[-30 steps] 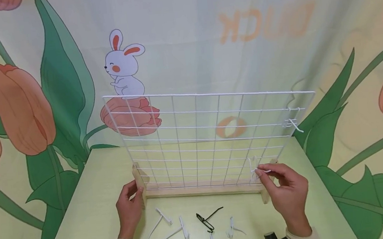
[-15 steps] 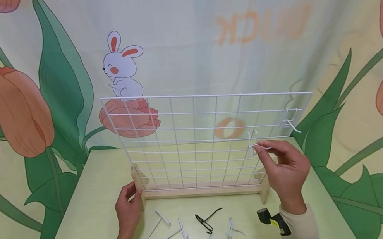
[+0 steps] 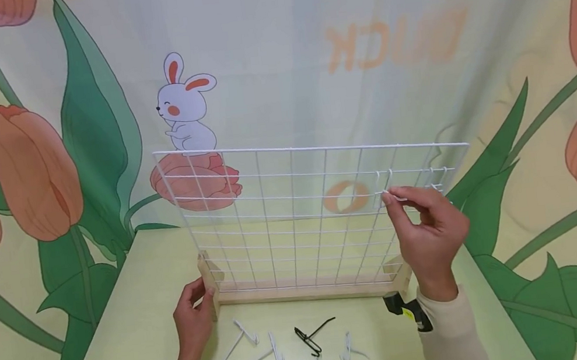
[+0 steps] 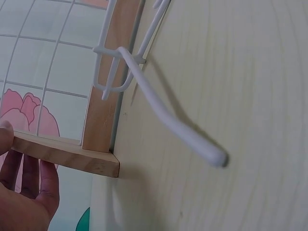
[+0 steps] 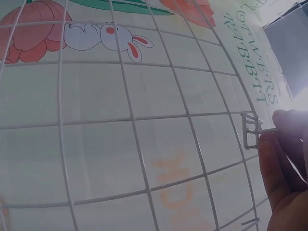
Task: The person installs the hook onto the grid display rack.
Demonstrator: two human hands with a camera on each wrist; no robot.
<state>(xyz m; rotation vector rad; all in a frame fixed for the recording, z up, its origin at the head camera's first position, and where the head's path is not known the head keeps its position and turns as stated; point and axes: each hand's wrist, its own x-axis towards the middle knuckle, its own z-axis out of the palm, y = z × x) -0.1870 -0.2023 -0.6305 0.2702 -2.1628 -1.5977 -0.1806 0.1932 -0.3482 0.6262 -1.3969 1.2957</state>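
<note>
A white wire grid panel (image 3: 290, 148) stands upright in a wooden base (image 3: 300, 292). My right hand (image 3: 431, 235) pinches a white wire hook (image 5: 247, 137) by its arm, at the upper right part of the grid. The hook's two prongs point up near a horizontal wire; whether they sit over it I cannot tell. At the far left, my left hand (image 3: 194, 322) holds the wooden end foot (image 4: 62, 156), thumb on one side and fingers on the other. Another white hook (image 3: 432, 172) hangs on the grid farther right, partly hidden behind my right hand.
In front of the base several white hooks (image 3: 276, 354) and one black hook (image 3: 308, 340) lie on the pale table (image 3: 125, 338). A printed curtain (image 3: 267, 76) with tulips and a rabbit hangs behind the grid.
My right hand has risen with the pinched hook from low on the grid to the upper rows. The left hand stays on the wooden foot.
</note>
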